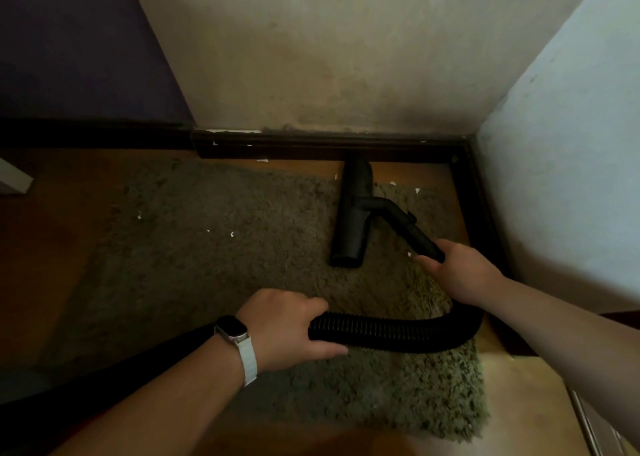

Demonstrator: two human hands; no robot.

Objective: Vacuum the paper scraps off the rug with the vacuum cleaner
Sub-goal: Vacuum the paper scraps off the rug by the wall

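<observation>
Two grips: left hand (pixel 284 327) fingers wrap hose (pixel 398 331); right hand (pixel 460 268) fingers wrap wand (pixel 414 230).

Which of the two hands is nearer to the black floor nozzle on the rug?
Right. The right hand grips the rigid tube just behind the floor nozzle; the left hand holds the ribbed hose farther back.

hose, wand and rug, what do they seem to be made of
Hose: probably flexible black plastic; its close ribs catch the light. Wand: hard black plastic, judging by its smooth, faintly shiny surface. Rug: shaggy grey-green textile pile, matte and tufted; which fibre cannot be told.
</observation>
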